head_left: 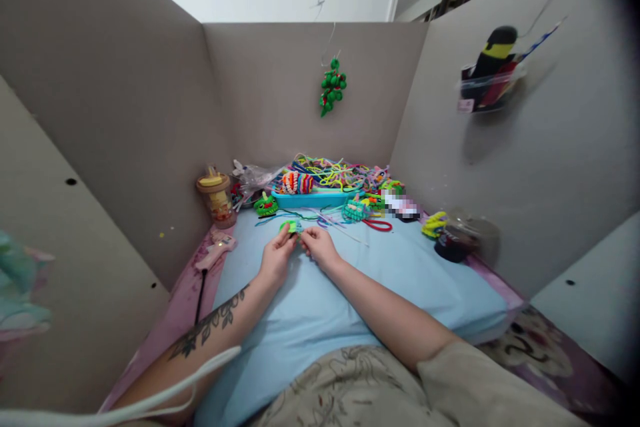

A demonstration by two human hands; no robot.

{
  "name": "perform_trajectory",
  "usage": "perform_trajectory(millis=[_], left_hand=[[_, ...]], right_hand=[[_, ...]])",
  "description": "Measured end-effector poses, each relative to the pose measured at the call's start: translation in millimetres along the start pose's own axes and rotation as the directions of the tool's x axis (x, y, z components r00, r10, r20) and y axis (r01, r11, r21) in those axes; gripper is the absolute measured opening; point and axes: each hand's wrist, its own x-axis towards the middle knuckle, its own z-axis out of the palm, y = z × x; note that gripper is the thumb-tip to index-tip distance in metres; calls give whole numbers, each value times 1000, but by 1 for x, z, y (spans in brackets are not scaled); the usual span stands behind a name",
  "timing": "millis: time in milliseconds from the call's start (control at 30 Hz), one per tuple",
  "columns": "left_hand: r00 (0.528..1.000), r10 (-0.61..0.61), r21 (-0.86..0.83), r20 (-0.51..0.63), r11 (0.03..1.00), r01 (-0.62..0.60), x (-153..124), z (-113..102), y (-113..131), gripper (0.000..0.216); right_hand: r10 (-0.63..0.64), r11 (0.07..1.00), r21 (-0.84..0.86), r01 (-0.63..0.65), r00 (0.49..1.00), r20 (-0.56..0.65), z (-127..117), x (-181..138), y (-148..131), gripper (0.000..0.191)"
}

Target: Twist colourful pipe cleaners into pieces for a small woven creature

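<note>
My left hand [277,253] is closed on a small woven cord piece [289,224], bright green with teal at its right side. Beside it, my right hand [321,247] pinches at the piece's right edge; what lies between those fingertips is too small to make out. Both hands are just above a light blue cloth [395,287]. Beyond them, loose thin cords [320,217] lie across the cloth. A green knotted piece [265,205] with a face-like front sits to the left, and a teal one [357,207] to the right. Near the teal piece is a red cord loop [377,225].
A blue tray [315,199] heaped with colourful cords [335,171] stands at the back. Left are a lidded cup [216,199] and a pink glue gun [216,253]. Right is a dark round container [453,243]. Grey panels [280,93] enclose three sides; green beadlike decorations [333,88] hang behind.
</note>
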Motion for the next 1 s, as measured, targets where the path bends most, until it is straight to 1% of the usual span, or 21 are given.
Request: perform_trajectory(millis=[67,133,200,233,300,433,500,700,833,1000], left_hand=[[1000,13,-3,2,1000,-13,0,0,0,55],[1000,26,-1,16,1000,-26,0,0,-1,57],[999,37,6,37,999,-38,0,-1,-2,59],[998,45,12,43,999,-45,0,-1,-2,59],[997,65,29,40,997,-66,1,-2,-3,55],[996,81,66,27,994,-82,2,-4,-3,50],[997,72,82,29,994,-74,2,-4,-4,51],[996,80,148,37,985,-84,3,-5,-4,59],[997,63,205,49,976,-71,2,-8,-3,54],[991,91,188,102,976,-109,2,-9,-4,52]], right_hand=[[-133,986,-108,130,991,-23,-1,0,1,15],[-284,938,-225,265,957,-56,-3,0,2,12],[-385,883,-317,345,920,-72,-5,1,3,10],[-407,868,-342,361,910,-72,-5,1,4,10],[-398,868,-350,351,915,-69,-6,2,5,11],[-259,930,-290,227,963,-77,-4,3,6,15],[-228,938,-286,197,970,-82,-3,3,7,16],[-334,890,-343,300,942,-44,-4,1,5,18],[-305,914,-300,274,950,-61,-7,1,1,20],[-302,924,-266,274,950,-72,-9,1,-1,19]])
